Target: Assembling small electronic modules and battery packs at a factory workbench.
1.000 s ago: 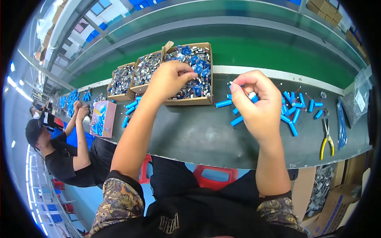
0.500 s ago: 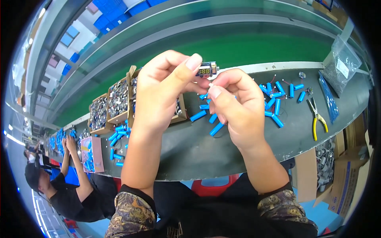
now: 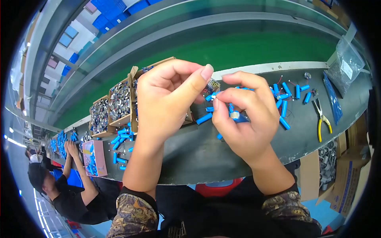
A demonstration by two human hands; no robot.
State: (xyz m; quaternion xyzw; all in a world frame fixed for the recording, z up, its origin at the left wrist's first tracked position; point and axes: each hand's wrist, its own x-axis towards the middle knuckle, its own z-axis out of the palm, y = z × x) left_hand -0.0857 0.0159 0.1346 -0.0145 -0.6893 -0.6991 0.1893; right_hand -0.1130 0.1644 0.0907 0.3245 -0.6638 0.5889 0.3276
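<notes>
Above the bench, my left hand (image 3: pixel 166 97) is closed on a small circuit board (image 3: pixel 213 84) with a digit display, pinched between thumb and fingers. My right hand (image 3: pixel 254 119) is close beside it, thumb and index finger pinching a tiny white plug (image 3: pixel 214 96) just under the board. Whether plug and board touch, I cannot tell. In the curl of my right palm shows a blue cylindrical battery cell (image 3: pixel 240 116) with a pale end. Loose blue cells (image 3: pixel 284 108) with thin wires lie on the bench behind and right of my hands.
Cardboard boxes of small metal-cased parts (image 3: pixel 120 101) stand left on the dark bench (image 3: pixel 198 162). A pink box of blue cells (image 3: pixel 101 158) is nearer a co-worker (image 3: pixel 79 194). Yellow-handled pliers (image 3: pixel 323 123), blue strips (image 3: pixel 333 99) and a clear bag (image 3: pixel 345 67) are at right.
The board has tilted and sunk lower behind my left thumb. My right hand has turned, its fingers lifting apart from the pinch, and the blue cell in its palm has come into sight.
</notes>
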